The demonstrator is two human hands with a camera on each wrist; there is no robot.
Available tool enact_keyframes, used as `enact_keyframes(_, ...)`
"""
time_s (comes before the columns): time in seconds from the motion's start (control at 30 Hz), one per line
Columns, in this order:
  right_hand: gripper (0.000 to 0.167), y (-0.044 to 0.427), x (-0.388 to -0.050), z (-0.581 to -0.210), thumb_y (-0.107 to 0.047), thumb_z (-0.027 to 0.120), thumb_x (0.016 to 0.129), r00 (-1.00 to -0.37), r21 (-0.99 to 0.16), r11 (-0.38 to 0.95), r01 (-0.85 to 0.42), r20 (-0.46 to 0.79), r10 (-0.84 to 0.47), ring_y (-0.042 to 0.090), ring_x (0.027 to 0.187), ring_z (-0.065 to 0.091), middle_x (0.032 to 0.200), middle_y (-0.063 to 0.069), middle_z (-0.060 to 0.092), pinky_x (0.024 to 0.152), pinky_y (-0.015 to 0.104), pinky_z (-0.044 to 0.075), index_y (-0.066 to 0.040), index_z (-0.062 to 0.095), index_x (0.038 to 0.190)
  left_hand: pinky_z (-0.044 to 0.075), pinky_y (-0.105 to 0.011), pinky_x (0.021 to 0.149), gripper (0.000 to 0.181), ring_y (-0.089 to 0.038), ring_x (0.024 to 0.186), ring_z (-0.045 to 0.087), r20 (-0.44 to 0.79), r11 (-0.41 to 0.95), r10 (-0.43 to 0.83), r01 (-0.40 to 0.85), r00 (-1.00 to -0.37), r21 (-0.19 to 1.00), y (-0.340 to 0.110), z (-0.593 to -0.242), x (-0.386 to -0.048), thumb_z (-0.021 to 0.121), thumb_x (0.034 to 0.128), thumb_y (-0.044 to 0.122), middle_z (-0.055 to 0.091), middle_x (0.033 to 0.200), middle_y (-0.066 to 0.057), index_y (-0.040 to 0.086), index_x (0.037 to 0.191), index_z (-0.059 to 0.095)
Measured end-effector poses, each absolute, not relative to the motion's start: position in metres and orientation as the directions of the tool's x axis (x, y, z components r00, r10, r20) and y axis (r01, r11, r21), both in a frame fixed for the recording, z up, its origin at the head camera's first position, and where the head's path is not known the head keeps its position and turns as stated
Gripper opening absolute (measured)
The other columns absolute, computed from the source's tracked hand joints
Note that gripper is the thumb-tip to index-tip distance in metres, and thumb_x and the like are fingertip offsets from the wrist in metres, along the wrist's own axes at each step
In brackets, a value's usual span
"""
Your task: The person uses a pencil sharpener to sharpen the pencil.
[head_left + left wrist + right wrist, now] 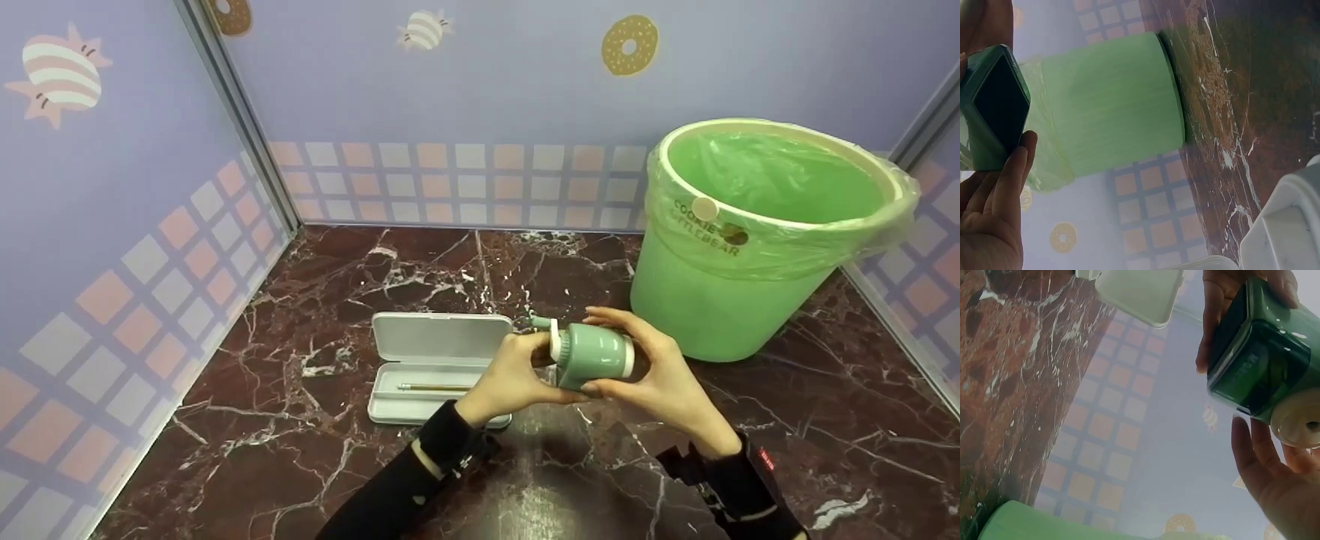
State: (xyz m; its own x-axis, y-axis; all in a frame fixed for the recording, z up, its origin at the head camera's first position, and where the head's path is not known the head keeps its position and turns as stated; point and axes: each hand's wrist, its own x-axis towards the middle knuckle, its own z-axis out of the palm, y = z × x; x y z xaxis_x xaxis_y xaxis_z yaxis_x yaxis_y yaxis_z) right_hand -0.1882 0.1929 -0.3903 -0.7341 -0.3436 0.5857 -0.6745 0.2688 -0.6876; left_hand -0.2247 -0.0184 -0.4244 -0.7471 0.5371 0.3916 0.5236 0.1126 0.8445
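A green pencil sharpener (596, 352) with a crank is held above the table, tilted sideways, its crank end to the left. My left hand (510, 379) grips the crank end, thumb below. Around the opposite, white-ended side curl the fingers and thumb of my right hand (660, 382). In the left wrist view the sharpener (1002, 101) shows a dark flat face. A round white piece with a small hole is visible on the sharpener (1264, 365) in the right wrist view. Left of the hands lies an opened white pencil case (442, 337), holding a pencil (431, 387).
A green trash bin (705, 307) lined with a clear plastic bag (802, 255) stands behind the right hand. Patterned panels (465, 82) enclose the dark red marbled table (247, 457) at the back and sides.
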Motion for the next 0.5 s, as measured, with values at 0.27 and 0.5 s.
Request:
enact_keyframes(0.27,0.065,0.194,-0.191,-0.395,-0.007,0.088,0.068,-0.709,-0.617,0.350,-0.705,0.614,-0.348,0.009,0.105,0.061,0.123,0.005,0.068,0.085,0.019,0.049,-0.012,0.064,0.128,0.054,-0.018,0.090,0.065,-0.014,0.103,0.071,0.316,0.189,0.573,0.496,-0.757,0.847,-0.019,-0.425,-0.227,0.091,0.0649,0.016,0.071,0.115,-0.013,0.000,0.120,0.063)
enact_keyframes(0.5,0.063,0.197,-0.194,-0.398,-0.008,0.087,0.070,-0.742,-0.641,0.374,-0.670,0.579,-0.338,0.009,0.105,0.061,0.125,0.003,0.068,0.084,0.020,0.052,-0.013,0.063,0.129,0.051,-0.019,0.096,0.070,-0.016,0.109,0.068,0.171,0.385,0.636,0.502,-0.752,0.775,-0.033,-0.415,-0.233,0.090,0.0666,0.026,0.070,0.122,-0.010,0.004,0.126,0.061)
